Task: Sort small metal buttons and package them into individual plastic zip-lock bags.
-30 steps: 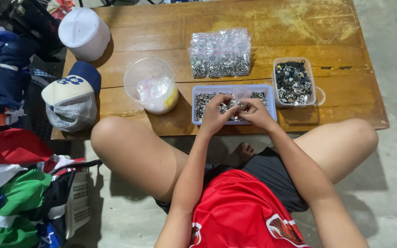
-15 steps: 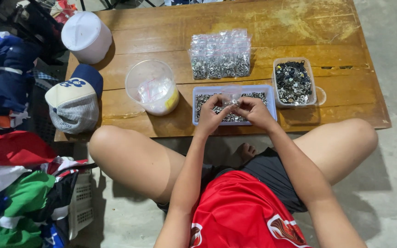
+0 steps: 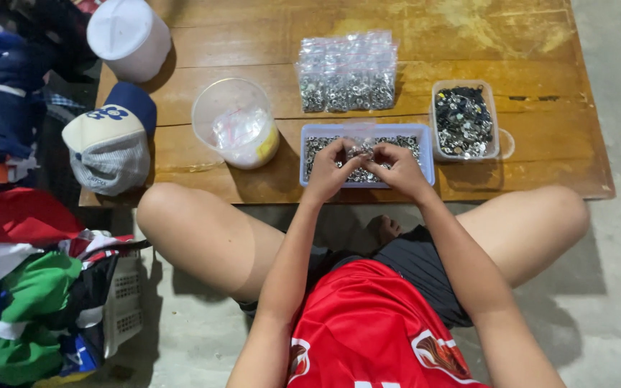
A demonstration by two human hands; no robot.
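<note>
**Two hands pinch a small bag over the parts tray**

Both hands meet fingertip to fingertip: the left hand (image 3: 330, 167) and the right hand (image 3: 397, 167) pinch a small clear plastic bag of silvery metal pieces (image 3: 360, 151) between them. It hangs directly over the shallow pale-blue rectangular tray of small metal rings (image 3: 425, 154), likely so that anything dropped falls back in. Just beyond the grip lies a stack of filled clear zip bags (image 3: 346, 72); to its right stands a clear square tub of darker metal parts (image 3: 463, 121). To the left sits a round translucent plastic bowl (image 3: 233, 121), on the brown wooden low table (image 3: 468, 29).
</note>
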